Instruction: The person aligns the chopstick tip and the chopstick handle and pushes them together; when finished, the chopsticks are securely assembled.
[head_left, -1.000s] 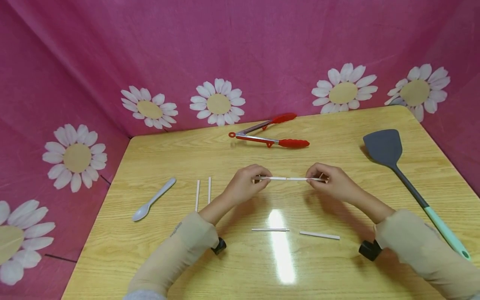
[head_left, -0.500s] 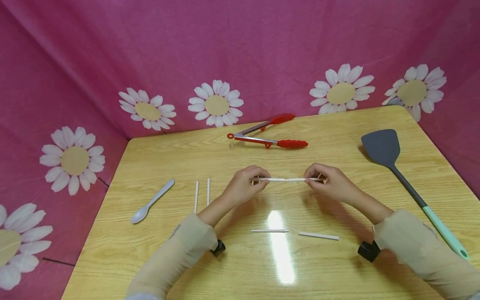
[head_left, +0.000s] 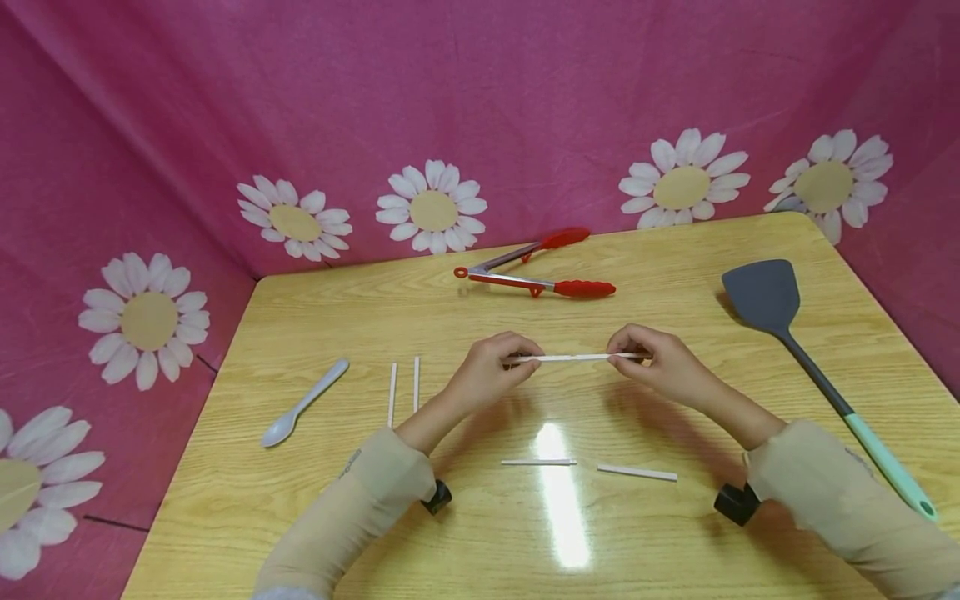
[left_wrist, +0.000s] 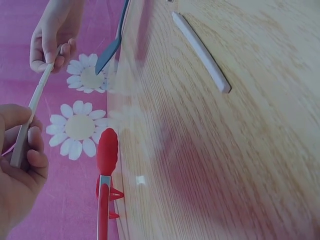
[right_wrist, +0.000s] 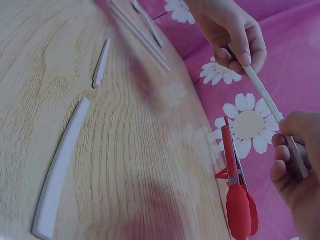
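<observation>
Above the middle of the table, my left hand [head_left: 487,368] pinches one slim white stick [head_left: 557,358] between thumb and fingers. My right hand [head_left: 666,364] pinches another white stick [head_left: 592,357] in the same way. The two sticks lie in one nearly straight line, end to end, with a fine seam showing where they meet. In the right wrist view the seam sits on the pale stick [right_wrist: 263,93] between both hands. Each stick's outer end runs back under the curled fingers. Whether the ends are locked together or only touching, I cannot tell.
Two more white sticks [head_left: 538,462] lie crosswise nearer me, and another pair [head_left: 392,394] lies lengthwise by my left forearm. A white spoon [head_left: 306,404] is at left. Red-tipped tongs [head_left: 517,280] lie open behind my hands. A grey spatula [head_left: 767,296] with a green handle lies at right.
The slight break in line between the two held sticks has straightened, and their ends look closer. Both hands have barely moved; the things on the table lie as before.
</observation>
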